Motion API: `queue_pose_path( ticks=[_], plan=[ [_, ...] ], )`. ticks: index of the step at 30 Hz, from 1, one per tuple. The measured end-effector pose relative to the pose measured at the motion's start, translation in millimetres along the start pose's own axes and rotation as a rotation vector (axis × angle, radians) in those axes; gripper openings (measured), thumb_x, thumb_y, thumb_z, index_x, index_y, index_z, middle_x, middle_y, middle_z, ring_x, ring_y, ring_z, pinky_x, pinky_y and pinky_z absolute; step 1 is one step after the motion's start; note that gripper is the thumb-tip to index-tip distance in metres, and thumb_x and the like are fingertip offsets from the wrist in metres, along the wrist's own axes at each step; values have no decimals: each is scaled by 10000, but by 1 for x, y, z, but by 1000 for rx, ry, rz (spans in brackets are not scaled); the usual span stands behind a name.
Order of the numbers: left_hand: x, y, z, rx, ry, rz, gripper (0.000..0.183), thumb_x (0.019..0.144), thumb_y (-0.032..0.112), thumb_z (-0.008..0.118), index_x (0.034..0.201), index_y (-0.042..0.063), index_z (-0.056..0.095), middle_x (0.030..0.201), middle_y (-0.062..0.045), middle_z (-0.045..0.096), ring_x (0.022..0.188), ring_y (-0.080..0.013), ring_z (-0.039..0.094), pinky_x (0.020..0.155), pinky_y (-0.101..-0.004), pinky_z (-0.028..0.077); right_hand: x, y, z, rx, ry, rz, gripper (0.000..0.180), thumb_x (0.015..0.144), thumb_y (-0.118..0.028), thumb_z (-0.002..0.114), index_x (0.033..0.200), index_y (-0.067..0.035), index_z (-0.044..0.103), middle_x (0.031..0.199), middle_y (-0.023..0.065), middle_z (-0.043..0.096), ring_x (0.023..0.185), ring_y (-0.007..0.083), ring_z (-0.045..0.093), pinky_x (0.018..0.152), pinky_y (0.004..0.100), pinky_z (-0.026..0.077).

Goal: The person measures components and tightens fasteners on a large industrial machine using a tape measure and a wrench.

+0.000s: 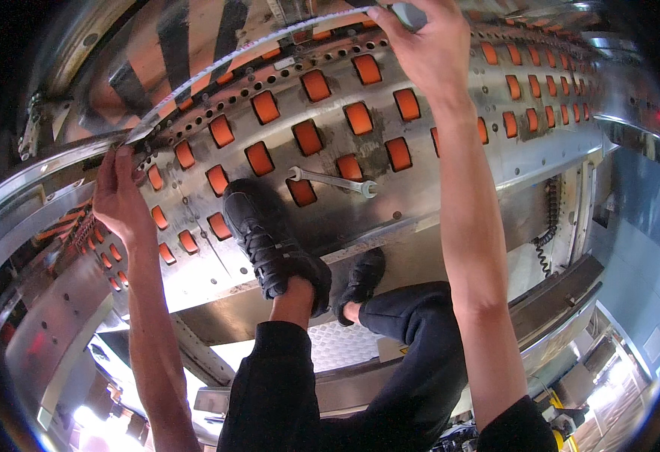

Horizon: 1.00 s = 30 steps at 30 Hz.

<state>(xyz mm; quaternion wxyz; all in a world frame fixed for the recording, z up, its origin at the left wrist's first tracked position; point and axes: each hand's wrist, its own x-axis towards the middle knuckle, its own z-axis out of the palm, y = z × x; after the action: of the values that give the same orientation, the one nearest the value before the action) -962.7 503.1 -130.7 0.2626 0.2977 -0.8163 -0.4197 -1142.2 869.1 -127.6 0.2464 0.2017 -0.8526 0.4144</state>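
Note:
My right hand [434, 53] grips the tape measure case [409, 16] at the top of the view. From it the white tape blade [245, 50] runs out in a curve to the left, over the far edge of the roller deck. My left hand [116, 195] pinches the blade's end with its fingertips, beside a metal rail [53, 166]. Between my arms, a steel open-end wrench [332, 181] lies on the metal deck [358, 214], its middle crossing two orange rollers. The blade's markings are too small to read.
Rows of orange rollers [259, 158] sit in the deck's cut-outs. My black shoe [265, 231] stands on the deck; the other shoe [366, 277] is lower. Black-striped panels [171, 45] rise behind. A coiled black cable [543, 254] hangs at right, near a blue wall [635, 226].

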Motion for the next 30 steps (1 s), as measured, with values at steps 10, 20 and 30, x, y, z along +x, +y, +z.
queue_pose_path(
  ticks=[10, 20, 30],
  plan=[
    [-79, -56, 0, 11, -182, -223, 441, 985, 245, 667, 1336, -12, 596, 1201, -156, 692, 1034, -208, 665, 873, -331, 548, -105, 30, 16, -139, -447, 210, 202, 881, -259, 775, 988, -98, 717, 1004, 100, 717, 935, 264, 685, 809, 400, 563],
    [-102, -32, -1, -52, -148, -242, 381, 965, 185, 636, 1283, -19, 587, 1260, -206, 619, 1178, -329, 576, 1033, -418, 441, -121, -18, -4, -419, -635, 118, 200, 823, -230, 814, 871, -104, 666, 977, 95, 648, 989, 317, 626, 849, 476, 498],
    [16, 117, -40, -330, 265, 340, 588, 888, 165, 771, 1372, -5, 484, 1262, -159, 589, 1208, -248, 549, 1066, -394, 418, 59, -242, 13, 930, -502, 425, 260, 1002, -214, 666, 1058, 40, 677, 905, 85, 707, 805, 141, 678, 717, 268, 547]
  ],
)
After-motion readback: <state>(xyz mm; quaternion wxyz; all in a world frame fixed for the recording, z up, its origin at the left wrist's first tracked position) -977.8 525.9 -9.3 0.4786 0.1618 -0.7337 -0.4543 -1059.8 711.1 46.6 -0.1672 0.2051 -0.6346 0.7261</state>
